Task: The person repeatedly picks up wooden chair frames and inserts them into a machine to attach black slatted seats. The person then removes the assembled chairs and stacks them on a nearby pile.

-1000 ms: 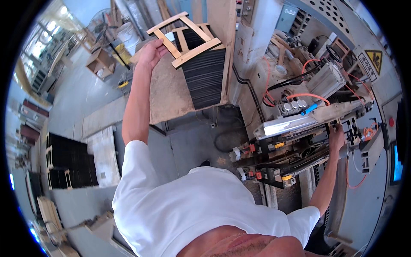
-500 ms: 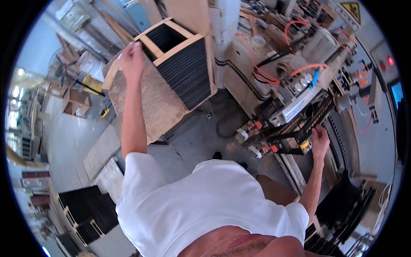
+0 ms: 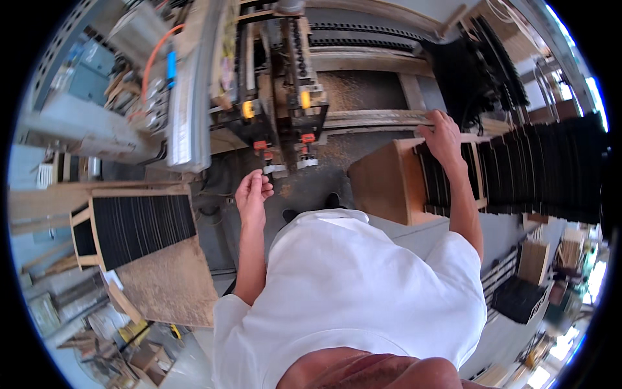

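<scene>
My left hand (image 3: 254,192) is raised in front of a machine's end, with its fingers curled together. Whatever is in them, if anything, is too small to make out. Just beyond its fingertips are a white end piece (image 3: 275,170) and a red clamp part (image 3: 260,145) on the machine's dark rail; I cannot tell if they touch. On the right, my right hand (image 3: 444,139) reaches forward, thumb apart from loosely bent fingers, with nothing visible in it. Below it lies a row of black slats (image 3: 531,172) in a pale wooden frame, beside a wooden box panel (image 3: 382,181).
A worn board-topped table (image 3: 170,280) stands at left, with a second stack of black slats (image 3: 144,223) by it. Ahead are a long metal beam (image 3: 189,110) and a wooden rail (image 3: 376,119). Sawdust (image 3: 334,152) lies on the floor. Black material (image 3: 457,81) hangs at far right.
My body has turned to the right, so the table and first slat stack are now at my left. My left hand has left the table and come to the machine; my right hand is over the other slats.
</scene>
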Demonstrator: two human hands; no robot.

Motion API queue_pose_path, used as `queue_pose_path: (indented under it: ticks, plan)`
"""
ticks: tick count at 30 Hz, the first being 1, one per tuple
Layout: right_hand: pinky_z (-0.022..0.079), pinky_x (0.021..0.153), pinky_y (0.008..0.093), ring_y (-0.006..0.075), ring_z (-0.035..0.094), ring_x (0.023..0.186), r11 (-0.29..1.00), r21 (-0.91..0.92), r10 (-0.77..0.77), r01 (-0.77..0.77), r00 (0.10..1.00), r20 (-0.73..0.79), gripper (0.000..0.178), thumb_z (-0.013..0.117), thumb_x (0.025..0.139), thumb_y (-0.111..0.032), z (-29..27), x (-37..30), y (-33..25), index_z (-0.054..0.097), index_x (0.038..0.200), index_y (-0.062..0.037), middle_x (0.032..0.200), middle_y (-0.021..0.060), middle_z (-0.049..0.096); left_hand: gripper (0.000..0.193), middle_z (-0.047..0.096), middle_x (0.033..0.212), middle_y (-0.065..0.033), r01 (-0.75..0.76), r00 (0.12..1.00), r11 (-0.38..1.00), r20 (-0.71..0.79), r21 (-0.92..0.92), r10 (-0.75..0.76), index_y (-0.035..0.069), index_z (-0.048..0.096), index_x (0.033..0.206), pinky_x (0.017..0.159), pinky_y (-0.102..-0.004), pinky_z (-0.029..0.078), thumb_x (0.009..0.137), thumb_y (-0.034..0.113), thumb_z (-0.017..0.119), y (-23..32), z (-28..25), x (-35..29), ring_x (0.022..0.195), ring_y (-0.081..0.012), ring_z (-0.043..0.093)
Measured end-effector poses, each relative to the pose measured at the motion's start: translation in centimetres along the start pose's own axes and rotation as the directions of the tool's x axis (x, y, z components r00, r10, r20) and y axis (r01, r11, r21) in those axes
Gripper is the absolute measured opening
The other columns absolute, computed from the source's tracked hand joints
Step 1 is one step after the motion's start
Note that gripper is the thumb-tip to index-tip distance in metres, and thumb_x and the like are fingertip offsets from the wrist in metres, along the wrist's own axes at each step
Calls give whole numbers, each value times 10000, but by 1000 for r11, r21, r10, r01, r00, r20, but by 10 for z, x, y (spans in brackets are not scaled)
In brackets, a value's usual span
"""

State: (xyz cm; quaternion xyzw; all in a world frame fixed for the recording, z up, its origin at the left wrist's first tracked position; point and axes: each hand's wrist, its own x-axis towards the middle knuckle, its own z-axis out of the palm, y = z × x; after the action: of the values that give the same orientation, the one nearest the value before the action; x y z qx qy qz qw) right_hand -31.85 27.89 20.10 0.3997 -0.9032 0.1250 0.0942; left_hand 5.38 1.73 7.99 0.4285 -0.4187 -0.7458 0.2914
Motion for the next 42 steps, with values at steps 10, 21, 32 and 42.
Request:
queue_pose_path:
  ticks: [10, 21, 32, 42]
  plan:
    - [473, 711, 476, 386, 631, 877, 882, -40, 464, -469, 853, 240, 316, 715, 806, -199, -23, -133, 70, 514, 1015, -73, 888, 169, 658, 230, 661, 900, -36, 103, 983, 992, 146, 76, -113, 46, 620, 1141, 643, -250, 543, 969, 195, 585, -35, 92, 34, 727, -99, 626]
    - [480, 714, 341, 209, 600, 794, 815, 409, 453, -410, 892, -9, 270, 650, 884, -53, -65, -95, 71, 608, 1151, -43, 853, 100, 635, 243, 649, 914, -28, -9, 991, 994, 136, 108, -6, 42, 597, 1151, 673, -267, 543, 980, 209, 553, 20, 150, 114, 766, -118, 631]
    - [392, 593, 249, 105, 436, 651, 823, 507, 292, -258, 956, 13, 276, 655, 833, 33, -57, -25, 17, 640, 1097, -47, 729, 23, 484, 288, 643, 934, -67, 49, 992, 985, 125, -163, -29, 40, 592, 1060, 793, -380, 540, 951, 307, 588, 100, 196, 352, 868, -218, 636]
    - [445, 644, 305, 186, 517, 693, 814, 477, 353, -331, 934, 47, 309, 673, 772, 86, -34, 20, -20, 645, 1048, -50, 795, 62, 555, 788, 506, 1260, -198, 80, 997, 936, 37, -342, -72, -36, 375, 1362, 1034, -501, 402, 890, 555, 596, 111, 251, 489, 1202, -342, 498]
